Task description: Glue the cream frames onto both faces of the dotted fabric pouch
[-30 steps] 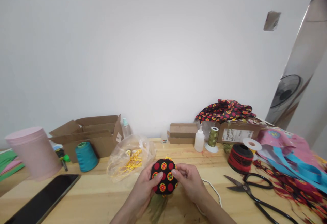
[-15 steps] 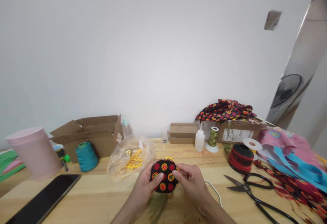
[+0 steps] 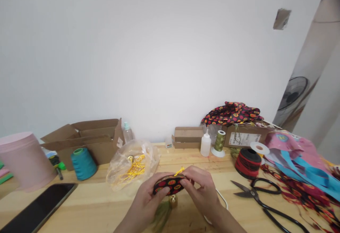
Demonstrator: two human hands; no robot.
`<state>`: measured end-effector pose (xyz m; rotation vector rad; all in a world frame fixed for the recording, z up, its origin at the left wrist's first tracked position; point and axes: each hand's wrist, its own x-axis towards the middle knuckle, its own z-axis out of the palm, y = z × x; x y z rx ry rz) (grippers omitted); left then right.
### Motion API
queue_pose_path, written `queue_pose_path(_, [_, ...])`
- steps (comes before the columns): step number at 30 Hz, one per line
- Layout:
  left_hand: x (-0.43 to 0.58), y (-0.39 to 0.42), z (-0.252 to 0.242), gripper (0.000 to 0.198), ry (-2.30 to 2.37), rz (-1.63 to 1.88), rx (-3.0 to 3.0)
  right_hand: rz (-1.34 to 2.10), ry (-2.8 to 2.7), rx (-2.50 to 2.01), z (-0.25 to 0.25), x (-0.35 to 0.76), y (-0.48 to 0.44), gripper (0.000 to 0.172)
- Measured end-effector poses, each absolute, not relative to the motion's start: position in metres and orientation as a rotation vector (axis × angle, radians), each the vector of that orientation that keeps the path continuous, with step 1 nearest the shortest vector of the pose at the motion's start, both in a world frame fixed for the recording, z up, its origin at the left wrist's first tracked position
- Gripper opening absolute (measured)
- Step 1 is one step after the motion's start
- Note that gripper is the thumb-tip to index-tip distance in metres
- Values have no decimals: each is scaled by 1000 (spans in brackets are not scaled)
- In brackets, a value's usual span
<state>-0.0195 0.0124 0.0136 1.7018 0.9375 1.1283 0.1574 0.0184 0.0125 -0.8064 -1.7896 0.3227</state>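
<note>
Both my hands hold a small round pad covered in black cloth with red and orange dots (image 3: 169, 185), low over the wooden table (image 3: 92, 204). My left hand (image 3: 150, 197) grips its left side, thumb on top. My right hand (image 3: 202, 187) pinches its right edge. The pad lies tilted nearly flat, edge toward me. A yellow cord loop (image 3: 179, 171) sticks up from its far side. A small gold bell (image 3: 173, 201) and a greenish tassel (image 3: 162, 214) hang under it.
A clear bag of yellow cords (image 3: 132, 165) lies just behind my hands. Black scissors (image 3: 261, 194), a red-black spool (image 3: 248, 163), a glue bottle (image 3: 205, 145) and ribbons are to the right. A phone (image 3: 37, 210), teal thread cone (image 3: 83, 163), pink tub (image 3: 25, 160) and cardboard boxes are to the left.
The pad has tipped from facing me to nearly flat, so I see its edge. My hands rose slightly with it and the gold bell now shows underneath.
</note>
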Motion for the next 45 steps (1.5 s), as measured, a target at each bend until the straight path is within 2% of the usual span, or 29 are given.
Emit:
queue_pose_path(6, [-19, 11, 15, 28, 905, 1133, 1824, 186, -1809, -749, 16, 157, 14, 14])
queue_pose_path(15, [-18, 12, 8, 30, 938, 1070, 1770, 226, -1773, -713, 18, 158, 13, 11])
queue_pose_path(20, [-17, 11, 10, 28, 976, 1075, 1767, 407, -1684, -768, 15, 158, 19, 11])
queue_pose_path(25, [-18, 12, 13, 30, 944, 1134, 1781, 665, -1648, -762, 15, 160, 24, 20])
queue_pose_path(28, [-19, 13, 14, 27, 929, 1186, 1857, 735, -1685, -726, 16, 161, 25, 13])
queue_pose_path(33, [-22, 14, 10, 27, 852, 1174, 1958, 626, -1698, -590, 16, 163, 26, 10])
queue_pose_path(38, [-24, 14, 13, 37, 1001, 1161, 1906, 538, -1733, -588, 21, 168, 25, 14])
queue_pose_path(45, [-25, 18, 20, 20, 1000, 1278, 1724, 445, -1682, -616, 26, 165, 21, 18])
